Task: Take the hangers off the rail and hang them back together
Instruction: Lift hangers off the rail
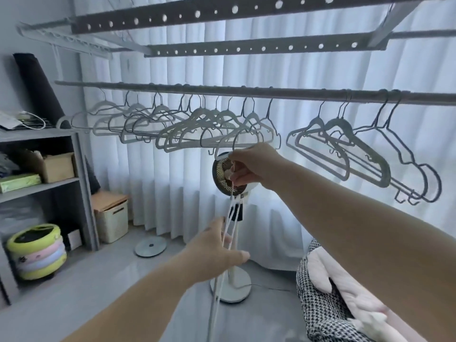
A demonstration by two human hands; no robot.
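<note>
A long grey rail [246, 91] runs across the room at head height. Several pale hangers [197, 124] hang on its left and middle part, and a smaller group of hangers [345, 144] hangs further right, with a gap between them. A thin bundle of white hangers [233, 213], seen edge-on, hangs below the rail. My right hand [251, 166] pinches the top of this bundle, just under the low end of a hanger on the rail. My left hand [214, 250] wraps around the bundle lower down.
A standing fan [219, 174] with a round base [234, 287] is right behind my hands, in front of white curtains. A grey shelf unit [37, 134] with boxes stands at left, with a cream basket [113, 220] beside it. Checked fabric [320, 304] lies at lower right.
</note>
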